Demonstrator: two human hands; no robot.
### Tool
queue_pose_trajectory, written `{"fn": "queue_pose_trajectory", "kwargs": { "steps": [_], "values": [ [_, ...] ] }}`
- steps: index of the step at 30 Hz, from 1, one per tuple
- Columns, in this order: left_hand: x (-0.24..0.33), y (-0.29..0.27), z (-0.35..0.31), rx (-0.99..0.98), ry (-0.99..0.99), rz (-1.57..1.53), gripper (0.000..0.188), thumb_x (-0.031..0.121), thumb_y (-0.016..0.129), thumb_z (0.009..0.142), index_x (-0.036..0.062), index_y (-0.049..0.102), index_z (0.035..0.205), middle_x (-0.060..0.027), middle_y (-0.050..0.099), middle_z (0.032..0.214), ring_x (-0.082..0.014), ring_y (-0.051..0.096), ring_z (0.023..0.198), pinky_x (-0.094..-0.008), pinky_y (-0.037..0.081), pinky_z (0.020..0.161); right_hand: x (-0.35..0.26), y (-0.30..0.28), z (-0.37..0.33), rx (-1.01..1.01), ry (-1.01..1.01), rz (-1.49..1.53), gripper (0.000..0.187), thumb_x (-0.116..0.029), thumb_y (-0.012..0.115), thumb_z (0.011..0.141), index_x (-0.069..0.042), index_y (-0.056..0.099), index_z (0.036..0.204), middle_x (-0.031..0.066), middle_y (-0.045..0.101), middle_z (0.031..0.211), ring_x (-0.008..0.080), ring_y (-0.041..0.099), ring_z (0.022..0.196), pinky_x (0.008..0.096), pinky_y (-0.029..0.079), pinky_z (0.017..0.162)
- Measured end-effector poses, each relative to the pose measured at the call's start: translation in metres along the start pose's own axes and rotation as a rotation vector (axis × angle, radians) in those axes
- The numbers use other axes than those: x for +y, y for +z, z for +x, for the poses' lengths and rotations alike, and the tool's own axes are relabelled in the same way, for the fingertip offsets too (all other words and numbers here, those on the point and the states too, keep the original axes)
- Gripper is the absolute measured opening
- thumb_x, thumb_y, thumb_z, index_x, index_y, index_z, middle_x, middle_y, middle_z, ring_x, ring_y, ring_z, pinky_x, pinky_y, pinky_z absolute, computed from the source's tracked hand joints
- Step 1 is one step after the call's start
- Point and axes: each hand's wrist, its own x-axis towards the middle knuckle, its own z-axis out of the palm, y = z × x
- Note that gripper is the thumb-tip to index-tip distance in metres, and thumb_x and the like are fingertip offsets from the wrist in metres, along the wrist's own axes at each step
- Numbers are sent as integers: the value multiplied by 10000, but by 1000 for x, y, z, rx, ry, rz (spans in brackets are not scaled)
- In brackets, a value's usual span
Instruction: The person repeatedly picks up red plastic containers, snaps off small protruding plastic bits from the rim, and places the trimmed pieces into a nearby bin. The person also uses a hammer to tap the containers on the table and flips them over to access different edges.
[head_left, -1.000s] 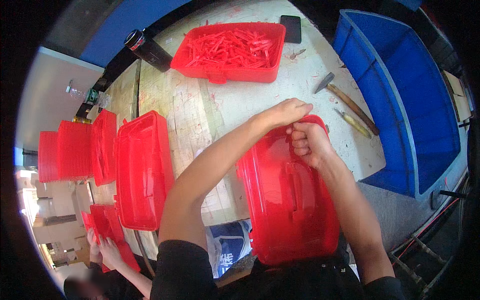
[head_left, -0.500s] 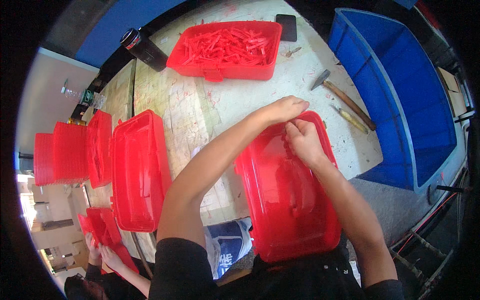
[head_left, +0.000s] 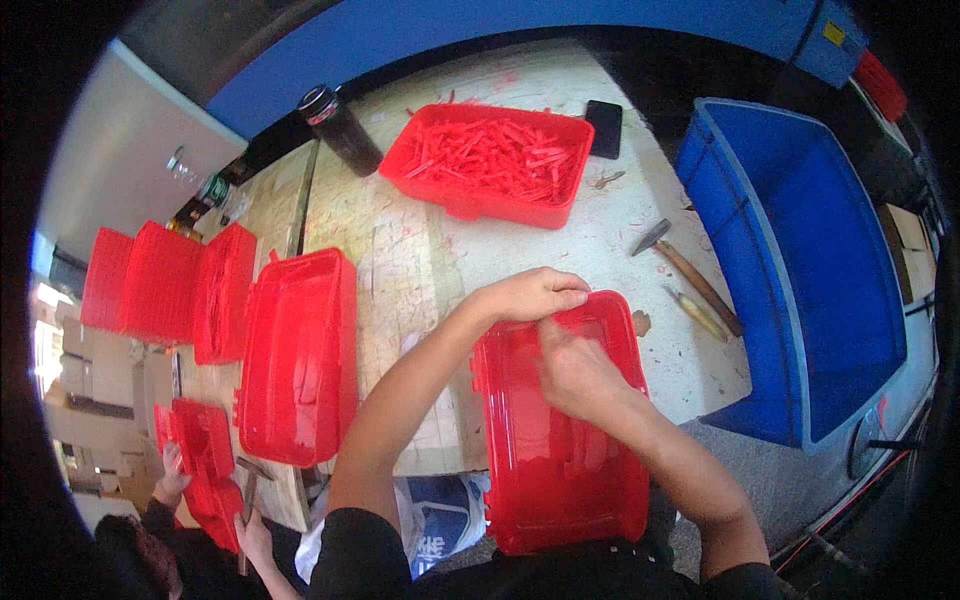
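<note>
Red and glossy, a long plastic box (head_left: 545,490) lies right of the middle, its far end over the pale, scuffed bench (head_left: 470,255) and its near end close to the person's dark clothing. The left hand (head_left: 538,295) bends over the box's far rim, its grip holding that edge. The right hand (head_left: 580,375) is curled above the far part of the box, just nearer than the left; it is blurred, and I cannot tell whether its grip holds anything.

Farther off stands a red bin (head_left: 500,210) heaped with thin red strips (head_left: 490,150). A dark bottle (head_left: 345,135) is just left of it, and a black phone (head_left: 604,130) just right. To the right of the hands lie a wooden-handled hammer (head_left: 690,275) and, beside it, a slim yellowish tool (head_left: 700,315). A deep blue crate (head_left: 755,290) stands at the far right.

On the left, another red container (head_left: 300,360) rests well apart from the long box, with stacked red pieces (head_left: 160,280) beyond it. At the near left, a co-worker's hand (head_left: 255,540) holds a second hammer (head_left: 250,495) next to a red case (head_left: 205,440).
</note>
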Motion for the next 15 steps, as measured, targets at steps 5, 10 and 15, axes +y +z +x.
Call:
{"fn": "queue_pose_trajectory", "kwargs": {
  "steps": [5, 10, 15],
  "values": [
    [1, -1, -24, 48, -145, 629, 517, 170, 636, 890, 44, 469, 1362, -285, 668, 1022, -436, 647, 974, -511, 514, 836, 13, -22, -16, -274, -376, 177, 370, -19, 628, 760, -43, 680, 1126, 218, 687, 829, 384, 691, 810, 514, 545, 773],
    [-21, -16, -61, 354, -263, 674, 557, 52, 571, 862, 22, 418, 1397, -301, 666, 918, -477, 652, 868, -543, 519, 764, 55, -97, 109, 475, -316, -62, 193, -69, 607, 861, -58, 713, 1022, 186, 703, 862, 329, 701, 805, 460, 551, 730],
    [-31, -13, -120, 592, -488, 620, 633, 119, 587, 893, -25, 343, 1459, -342, 655, 865, -498, 655, 826, -560, 519, 782, 84, -83, 227, 123, -192, -800, 231, -105, 598, 849, -94, 751, 1022, 135, 728, 1076, 317, 657, 1083, 452, 530, 878]
  ]
}}
